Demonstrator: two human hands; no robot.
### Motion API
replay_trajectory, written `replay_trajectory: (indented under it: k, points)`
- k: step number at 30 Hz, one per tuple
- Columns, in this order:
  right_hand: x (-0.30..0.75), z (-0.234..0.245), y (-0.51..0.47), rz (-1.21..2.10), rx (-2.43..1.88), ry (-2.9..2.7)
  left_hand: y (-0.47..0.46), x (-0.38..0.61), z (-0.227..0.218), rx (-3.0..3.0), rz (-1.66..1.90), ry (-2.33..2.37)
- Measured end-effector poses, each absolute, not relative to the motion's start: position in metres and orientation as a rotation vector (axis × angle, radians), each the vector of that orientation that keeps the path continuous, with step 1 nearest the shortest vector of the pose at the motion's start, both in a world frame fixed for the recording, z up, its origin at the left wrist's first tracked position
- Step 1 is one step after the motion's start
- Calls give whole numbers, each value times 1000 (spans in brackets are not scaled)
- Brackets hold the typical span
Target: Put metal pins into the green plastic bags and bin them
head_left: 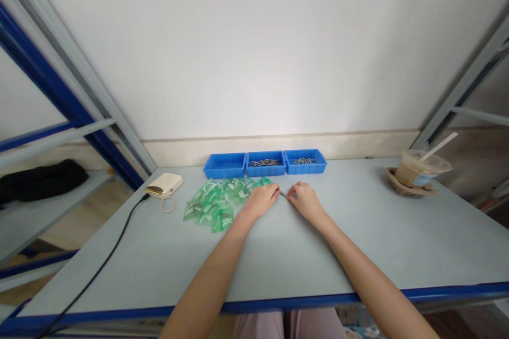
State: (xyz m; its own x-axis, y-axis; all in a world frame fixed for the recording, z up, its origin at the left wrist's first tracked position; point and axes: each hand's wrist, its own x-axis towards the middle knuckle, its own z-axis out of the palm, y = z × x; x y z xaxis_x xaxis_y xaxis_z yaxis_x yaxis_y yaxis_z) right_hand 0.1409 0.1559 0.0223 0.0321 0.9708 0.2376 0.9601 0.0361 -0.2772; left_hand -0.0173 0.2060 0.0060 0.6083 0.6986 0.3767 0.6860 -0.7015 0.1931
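Observation:
My left hand (260,201) is closed in a pinch just above the table, beside the near right edge of a pile of small green plastic bags (214,198). My right hand (306,200) is closed too, a short gap to its right. Between the fingertips of both hands spans a thin, small metal piece (283,194); it is too small to tell its exact kind. Behind the hands stand a blue bin (265,171) of brassy screw-like pieces and another blue bin (306,168) with silvery ones. Some bags hold small metal pieces.
A third blue bin (225,172) stands left in the row, against the wall. At left lies a cream-coloured device (167,184) with a black cable (115,246) trailing over the table's front edge. A plastic cup (421,169) with a straw sits in a cardboard holder (397,183) at right.

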Motion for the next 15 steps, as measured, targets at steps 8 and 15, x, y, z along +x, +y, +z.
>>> replay_trajectory:
  k: [8,15]
  points:
    - [148,25,161,148,-1721,-1867,207,-16,4,2866,779,1175]
    - [149,26,166,320,-1454,-1789,208,-17,3,2942,842,1162]
